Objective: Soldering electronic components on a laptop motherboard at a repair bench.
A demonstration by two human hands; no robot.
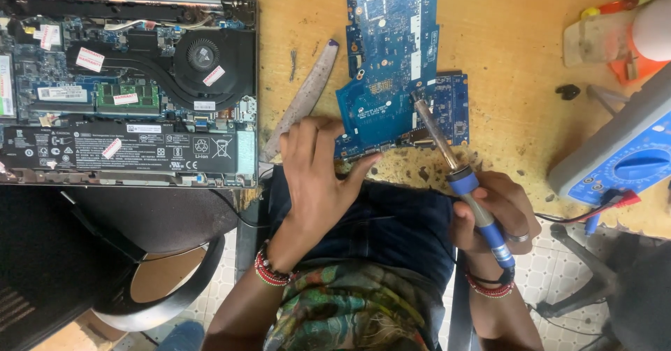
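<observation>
One blue circuit board (395, 64) lies flat on the scratched wooden worktop (517, 113), near its front edge. The left hand (318, 176) rests open beside it, fingers spread, thumb tip touching the board's lower edge. The right hand (493, 215) has its grip clamped on one soldering iron (458, 176) with a blue handle and metal shaft, tip on the board. One opened laptop (129, 85), fan and battery exposed, lies left. A metal ruler (304, 99) lies between laptop and board; a blue multimeter (622, 159) stands right.

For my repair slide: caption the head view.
Right hand touches a soldering iron to a blue circuit board; left hand steadies its edge.
</observation>
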